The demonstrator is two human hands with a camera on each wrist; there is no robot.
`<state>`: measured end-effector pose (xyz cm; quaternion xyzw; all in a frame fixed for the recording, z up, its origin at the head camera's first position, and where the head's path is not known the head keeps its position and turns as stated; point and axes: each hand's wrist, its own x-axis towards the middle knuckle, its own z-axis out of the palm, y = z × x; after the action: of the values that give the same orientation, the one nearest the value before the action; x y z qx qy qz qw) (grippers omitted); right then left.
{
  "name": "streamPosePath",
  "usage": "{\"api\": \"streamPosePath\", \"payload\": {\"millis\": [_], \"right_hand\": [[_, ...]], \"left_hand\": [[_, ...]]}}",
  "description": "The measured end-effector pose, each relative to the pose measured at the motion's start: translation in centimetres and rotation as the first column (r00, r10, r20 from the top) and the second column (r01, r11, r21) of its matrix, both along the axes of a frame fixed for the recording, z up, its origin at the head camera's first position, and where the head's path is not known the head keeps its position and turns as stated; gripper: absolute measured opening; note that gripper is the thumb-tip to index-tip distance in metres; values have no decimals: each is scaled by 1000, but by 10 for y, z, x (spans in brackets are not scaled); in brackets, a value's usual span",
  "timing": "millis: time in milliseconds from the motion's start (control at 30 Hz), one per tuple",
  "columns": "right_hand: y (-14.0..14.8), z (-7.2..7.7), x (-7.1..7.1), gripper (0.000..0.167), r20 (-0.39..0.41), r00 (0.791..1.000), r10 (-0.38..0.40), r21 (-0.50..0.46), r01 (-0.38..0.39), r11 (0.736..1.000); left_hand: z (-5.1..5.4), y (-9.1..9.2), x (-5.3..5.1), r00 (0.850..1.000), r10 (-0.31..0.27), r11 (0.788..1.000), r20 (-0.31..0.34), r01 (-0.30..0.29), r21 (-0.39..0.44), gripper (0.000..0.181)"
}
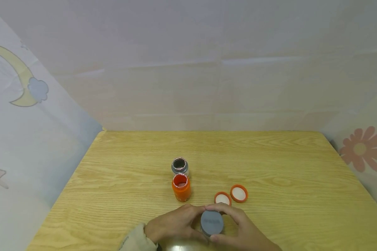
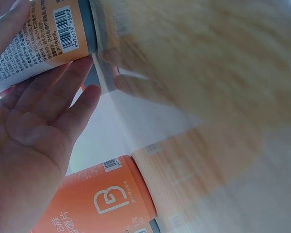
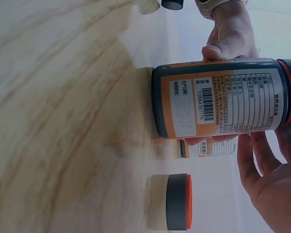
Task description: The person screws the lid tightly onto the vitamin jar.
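Left hand clasps a bottle, right hand pinches its grey lid, near an open orange jar, contents unclear.

Glossy wood-grain tabletop, smooth orange plastic bottle, matt grey plastic cap

It looks like a small staged booth: 1 wood-grain table walled on 3 sides by creased pale sheets (nursery-like, with a moon, a cloud and a flower). The wider room is hidden.
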<state>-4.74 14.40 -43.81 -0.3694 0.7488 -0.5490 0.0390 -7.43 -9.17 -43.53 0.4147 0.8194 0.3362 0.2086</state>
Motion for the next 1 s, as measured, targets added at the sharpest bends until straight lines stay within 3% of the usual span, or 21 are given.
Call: {"api": "streamPosePath", "payload": {"millis": [333,500,633,700,867,1000], "right_hand": [[-11,-7,4,66,10,997,-78,-125,79,989],[-11,-7,5,72,-23,995,-97,-82,95,992],[-6,-6,3,75,-81,995,-61,-14,60,998],[-4,-5,2,71,-58,998,-29,0,29,1000],[-1,-3,0,63,-22,1000,19,-7,-19,1000],[-2,-6,-3,62,-64,998,11,-45,-14,999]], "left_hand": [[-2,-2,1,1000,7,1000,-9,-7,1,58],[-3,0,1,999,-4,1000,-33,4,8,56],[-3,0,1,1000,-3,1000,-9,3,12,60],[-3,-1,2,1000,7,1000,10,-7,9,62],[-3,-1,1,999,25,1000,30,-25,-5,58],[-3,-1,1,999,21,1000,26,-21,-3,56]]}}
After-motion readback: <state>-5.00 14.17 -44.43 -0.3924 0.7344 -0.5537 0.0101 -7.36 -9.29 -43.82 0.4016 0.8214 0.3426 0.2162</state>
